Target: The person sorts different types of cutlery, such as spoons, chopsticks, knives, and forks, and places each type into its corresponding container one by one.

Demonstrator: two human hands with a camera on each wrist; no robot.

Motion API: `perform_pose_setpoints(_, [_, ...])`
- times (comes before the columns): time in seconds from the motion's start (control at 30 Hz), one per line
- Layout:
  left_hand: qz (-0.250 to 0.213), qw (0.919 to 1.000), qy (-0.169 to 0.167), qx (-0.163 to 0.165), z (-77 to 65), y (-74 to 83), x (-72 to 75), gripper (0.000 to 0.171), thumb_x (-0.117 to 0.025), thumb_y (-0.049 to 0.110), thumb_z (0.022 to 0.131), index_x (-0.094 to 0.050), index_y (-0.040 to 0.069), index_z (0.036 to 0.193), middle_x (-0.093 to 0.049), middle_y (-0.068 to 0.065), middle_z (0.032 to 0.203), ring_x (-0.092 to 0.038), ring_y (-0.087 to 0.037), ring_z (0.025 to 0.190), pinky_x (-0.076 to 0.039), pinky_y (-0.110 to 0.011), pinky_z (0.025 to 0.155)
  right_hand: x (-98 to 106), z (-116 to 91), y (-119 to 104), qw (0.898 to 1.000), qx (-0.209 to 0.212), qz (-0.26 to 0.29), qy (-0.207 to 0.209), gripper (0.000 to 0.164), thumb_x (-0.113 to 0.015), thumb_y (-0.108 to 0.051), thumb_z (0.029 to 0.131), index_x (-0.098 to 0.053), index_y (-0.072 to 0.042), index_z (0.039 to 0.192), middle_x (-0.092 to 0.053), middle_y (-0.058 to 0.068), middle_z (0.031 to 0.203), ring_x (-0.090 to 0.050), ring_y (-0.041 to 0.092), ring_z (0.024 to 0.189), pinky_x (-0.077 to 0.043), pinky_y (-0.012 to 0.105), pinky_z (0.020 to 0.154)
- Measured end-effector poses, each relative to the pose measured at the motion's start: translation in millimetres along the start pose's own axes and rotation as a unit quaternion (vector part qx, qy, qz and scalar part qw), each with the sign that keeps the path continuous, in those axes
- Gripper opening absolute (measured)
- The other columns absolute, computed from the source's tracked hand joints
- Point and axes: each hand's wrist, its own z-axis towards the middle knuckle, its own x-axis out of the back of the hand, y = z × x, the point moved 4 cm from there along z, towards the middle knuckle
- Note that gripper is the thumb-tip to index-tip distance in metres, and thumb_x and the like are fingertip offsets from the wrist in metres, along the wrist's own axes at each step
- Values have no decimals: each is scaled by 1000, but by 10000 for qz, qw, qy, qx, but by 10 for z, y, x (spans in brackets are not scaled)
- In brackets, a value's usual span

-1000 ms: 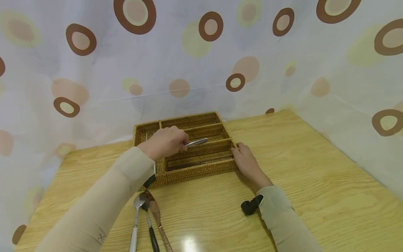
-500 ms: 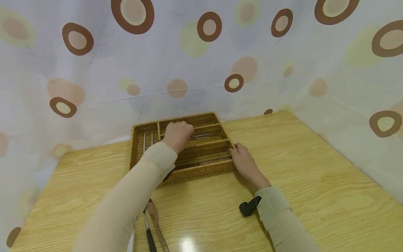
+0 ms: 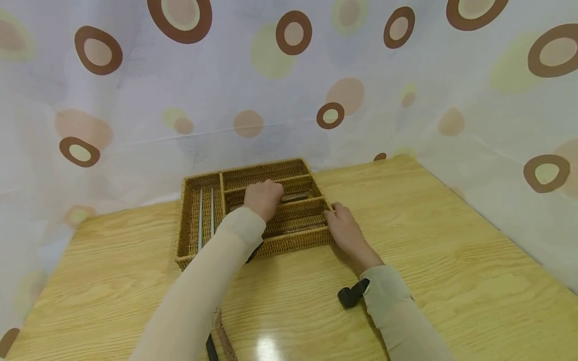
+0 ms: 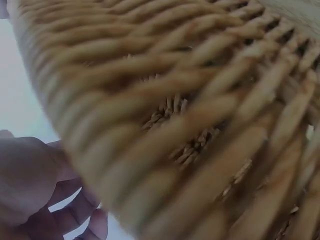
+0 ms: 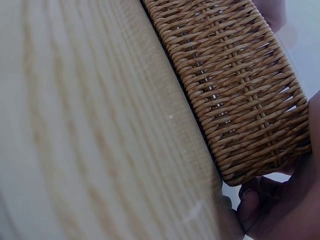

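Wood-grain table (image 3: 442, 265) against patterned white wall covering (image 3: 217, 90).
Pale yellow-brown surface; covering runs behind and along right side, printed with brown rings, peach and yellow-green blobs; bright light reflection (image 3: 267, 347) at bottom of head view.

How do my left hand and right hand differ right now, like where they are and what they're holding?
Your left hand is above the inside of the wicker tray; your right hand is at its right edge, near the front corner. The left hand holds a utensil, while the right hand grips the tray itself. Both come from pale sleeves.
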Motion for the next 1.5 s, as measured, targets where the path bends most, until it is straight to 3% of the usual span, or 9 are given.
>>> perform_pose_setpoints(0.1, [-302, 9995, -103, 1, -18, -31, -10, 15, -60, 14, 89, -67, 19, 78, -65, 1, 70, -51, -10, 51, -44, -28, 45, -15, 2, -9, 10000, 33, 1, -3, 41, -29, -32, 99, -44, 0, 120, -49, 18, 113, -46, 30, 103, -41, 51, 90])
perform_pose_setpoints(0.2, [-669, 9974, -278, -48, -24, -77, -40, 9, -61, 18, 89, -69, 22, 92, -68, 3, 86, -58, -11, 66, -54, -34, 62, -26, 5, -14, 10000, 53, 11, -12, 41, -29, -32, 99, -45, 0, 119, -50, 18, 111, -48, 29, 101, -42, 50, 88])
perform_pose_setpoints(0.33, [-1059, 9933, -427, -170, -43, -130, -61, 16, -58, 19, 91, -66, 21, 104, -67, 2, 102, -59, -13, 85, -53, -42, 79, -34, 17, -5, 10000, 55, 56, -1, 41, -29, -32, 99, -44, 0, 120, -50, 18, 112, -47, 29, 101, -43, 50, 87])
perform_pose_setpoints(0.67, [-963, 9930, -33, -680, -193, -207, -25, 16, -56, 10, 91, -67, 17, 101, -68, 0, 95, -60, -14, 79, -54, -37, 71, -15, -2, 41, 10000, 25, 29, -22, 41, -29, -31, 99, -43, 1, 120, -48, 19, 115, -46, 31, 104, -41, 52, 88])
perform_pose_setpoints(0.87, [-941, 9890, 427, -1061, -342, -273, 50, 20, -52, 4, 91, -68, 14, 100, -69, -2, 91, -60, -14, 73, -54, -33, 61, -17, -13, 56, 10000, -15, 50, -20, 41, -29, -31, 99, -44, 1, 120, -49, 19, 114, -46, 30, 104, -41, 52, 90])
perform_pose_setpoints(1.13, [-1115, 9765, 813, -1655, -718, -348, 235, 19, -49, 12, 95, -66, 14, 103, -68, 0, 96, -57, -15, 83, -51, -33, 76, -23, 22, 10, 10000, 76, -26, -1, 41, -29, -31, 99, -45, 1, 119, -51, 19, 111, -49, 31, 101, -43, 51, 87])
perform_pose_setpoints(1.27, [-1343, 9623, 888, -2193, -995, -255, 290, 14, -54, 14, 93, -65, 12, 101, -67, 0, 94, -55, -12, 80, -50, -29, 73, -9, 32, 0, 10000, 50, -35, -59, 42, -29, -31, 99, -43, 2, 120, -51, 20, 113, -49, 31, 102, -43, 52, 87])
perform_pose_setpoints(1.33, [-1552, 9512, 861, -2526, -1145, -192, 281, 11, -56, 13, 92, -65, 12, 97, -66, 1, 90, -55, -9, 77, -50, -24, 71, -3, 31, 1, 9999, 13, -91, -117, 45, -28, -32, 99, -40, 3, 125, -47, 23, 120, -45, 35, 109, -40, 54, 91])
perform_pose_setpoints(1.5, [-1901, 9332, -41, -3048, -1545, -96, 162, 11, -55, 9, 91, -65, 11, 96, -65, 2, 92, -55, -3, 81, -48, -13, 73, -5, 40, 3, 9998, 44, -157, -134, 50, -28, -32, 99, -35, 6, 129, -41, 28, 127, -38, 39, 117, -36, 57, 96])
